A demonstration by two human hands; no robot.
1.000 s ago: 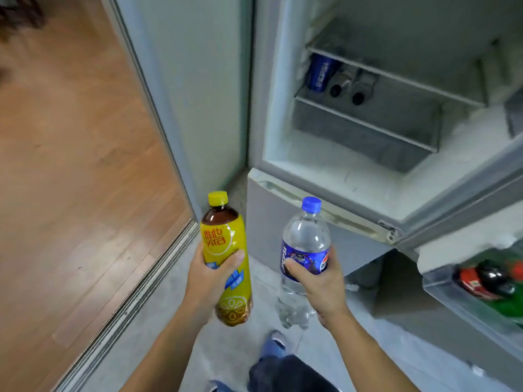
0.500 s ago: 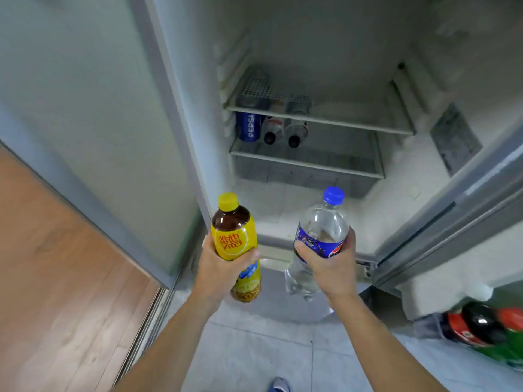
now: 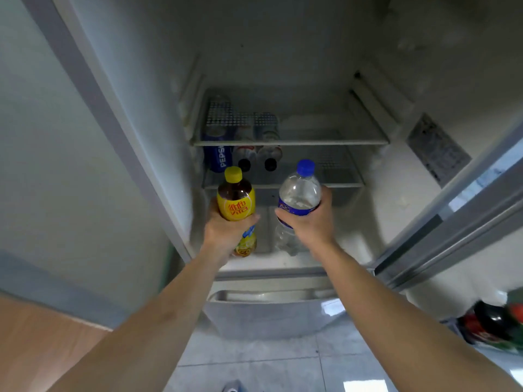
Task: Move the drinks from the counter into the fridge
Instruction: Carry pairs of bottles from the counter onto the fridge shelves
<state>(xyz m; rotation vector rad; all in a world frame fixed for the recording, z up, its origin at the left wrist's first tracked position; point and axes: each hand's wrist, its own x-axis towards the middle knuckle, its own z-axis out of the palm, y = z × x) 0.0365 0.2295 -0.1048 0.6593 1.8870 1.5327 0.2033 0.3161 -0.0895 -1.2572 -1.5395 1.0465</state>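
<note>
The left hand [image 3: 226,230] grips a yellow tea bottle [image 3: 237,206] around its middle, cap up; the right hand [image 3: 312,222] grips a clear bottle [image 3: 300,193] with a blue cap just beside it. Both are held upright at the open fridge [image 3: 396,222], below the shelf [image 3: 288,142] over a lying Pepsi can [image 3: 219,158] and two small bottles [image 3: 256,157].

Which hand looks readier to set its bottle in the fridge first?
Probably the right hand: its clear bottle faces bare shelf. The left hand holds the yellow bottle before the stored bottles.
</note>
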